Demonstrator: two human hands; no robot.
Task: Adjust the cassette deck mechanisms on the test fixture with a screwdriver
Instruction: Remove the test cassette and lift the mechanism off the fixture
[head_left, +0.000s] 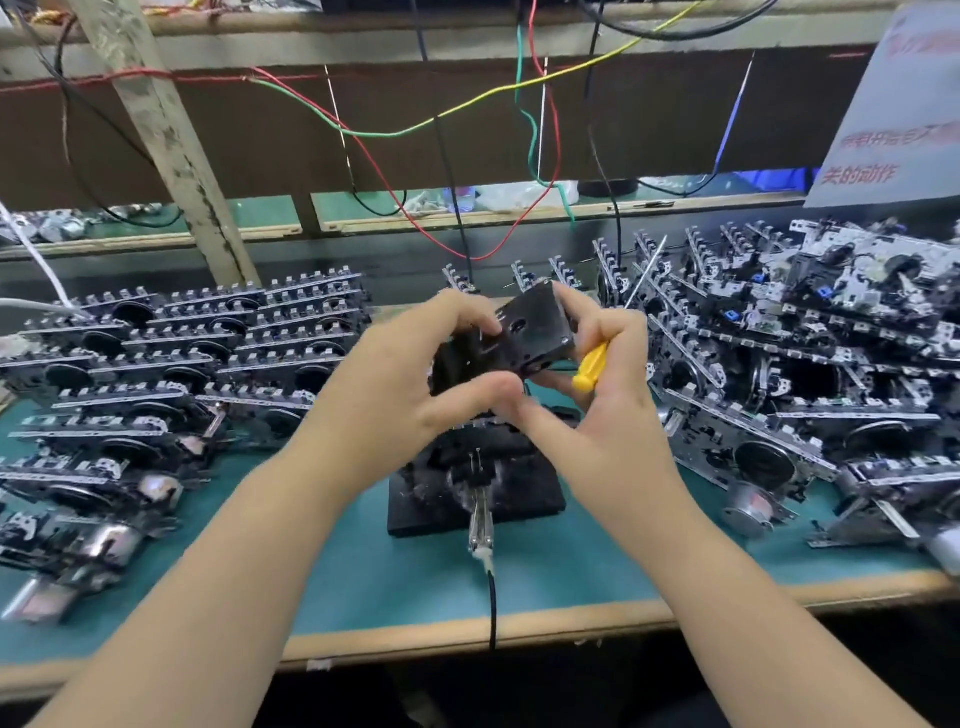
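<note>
Head view, single entry.

Item held: one black cassette deck (524, 338), raised above the black test fixture (475, 493) at centre, tilted with its flat back plate facing the camera. Judged reason: lifted clear for seating on, or removal from, the fixture; which of the two cannot be told.

Left hand (415, 374): fingers curled over the deck's top-left edge, thumb under its lower edge at 6 o'clock. Grasping the deck.

Right hand (597, 374): forefinger and thumb pinch the deck's right side at 3 o'clock; remaining fingers clamp the yellow-handled screwdriver (592, 366) against the palm, shaft pointing toward 1 o'clock, away from the deck. Judged reason: tool parked in hand so both hands can steady the deck, ready for the adjustment.

Fixture: sits on the green counter (597, 566), directly below the hands, a metal clip (480, 525) and black cable (492, 608) leading off at 6 o'clock.

Stock: rows of decks stacked at 9 o'clock (182, 353); a looser heap at 3 o'clock (805, 364).

Overhead: coloured wires (467, 109) hang from the shelf at 12 o'clock.
</note>
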